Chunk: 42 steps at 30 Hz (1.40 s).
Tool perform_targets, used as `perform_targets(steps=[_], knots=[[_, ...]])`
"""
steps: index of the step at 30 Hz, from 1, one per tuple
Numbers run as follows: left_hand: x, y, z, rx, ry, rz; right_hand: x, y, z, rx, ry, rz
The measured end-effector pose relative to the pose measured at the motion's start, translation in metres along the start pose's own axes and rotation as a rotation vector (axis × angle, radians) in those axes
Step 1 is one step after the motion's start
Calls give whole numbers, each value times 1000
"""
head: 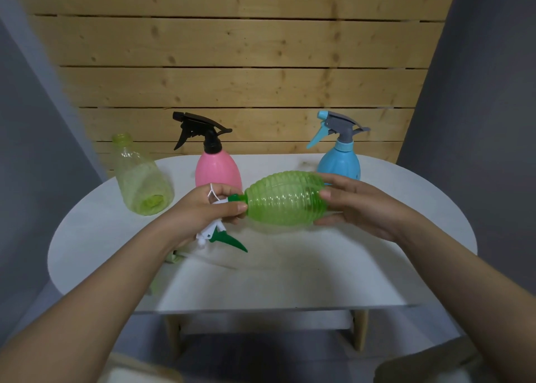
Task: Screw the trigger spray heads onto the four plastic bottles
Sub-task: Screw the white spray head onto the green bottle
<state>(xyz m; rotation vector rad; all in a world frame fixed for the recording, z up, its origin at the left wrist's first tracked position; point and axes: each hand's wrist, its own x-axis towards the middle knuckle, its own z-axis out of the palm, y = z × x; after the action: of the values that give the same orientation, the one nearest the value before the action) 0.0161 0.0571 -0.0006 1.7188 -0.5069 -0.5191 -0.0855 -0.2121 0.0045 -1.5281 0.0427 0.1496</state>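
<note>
White oval table (377, 266) before a pine-plank wall (232, 49) — left hand (208, 208) grips the spray head (216, 232), right hand (356, 206) clasps the green bottle (285, 198).

A ribbed green bottle (285, 198), a pink bottle (218, 168), a blue bottle (339, 162) and a white tabletop (290, 266) are seen before pale wooden planks (232, 49).

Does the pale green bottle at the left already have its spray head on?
No. The pale green bottle stands on the table with its threaded neck bare and open.
</note>
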Motion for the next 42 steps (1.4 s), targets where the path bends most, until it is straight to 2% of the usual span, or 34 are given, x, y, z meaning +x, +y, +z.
perform_targets(steps=[2, 5, 10, 16, 22, 25, 29, 35, 42], knots=[[0, -1, -1, -16, 8, -19, 0, -2, -1, -4, 2, -8], [-3, -1, -1, 6, -22, -20, -1, -3, 1, -147, 49, 6], [-5, -1, 2, 35, -42, 7, 1, 3, 3, -243, 72, 116], [-2, -3, 1, 3, 21, -30, -1, -1, -2, 24, -11, 12], [-5, 1, 3, 51, -61, 4, -2, -5, 4, -191, 43, 77], [-6, 1, 4, 43, -40, -6, -1, -2, 5, -151, 46, 109], [-5, 2, 2, 35, -1, -43, -2, -3, 0, 32, 23, -1], [-6, 3, 3, 118, -1, -30, -4, -7, 1, -154, 21, 47], [-8, 8, 3, 105, -3, 5, -3, -2, 8, -96, 75, 2]])
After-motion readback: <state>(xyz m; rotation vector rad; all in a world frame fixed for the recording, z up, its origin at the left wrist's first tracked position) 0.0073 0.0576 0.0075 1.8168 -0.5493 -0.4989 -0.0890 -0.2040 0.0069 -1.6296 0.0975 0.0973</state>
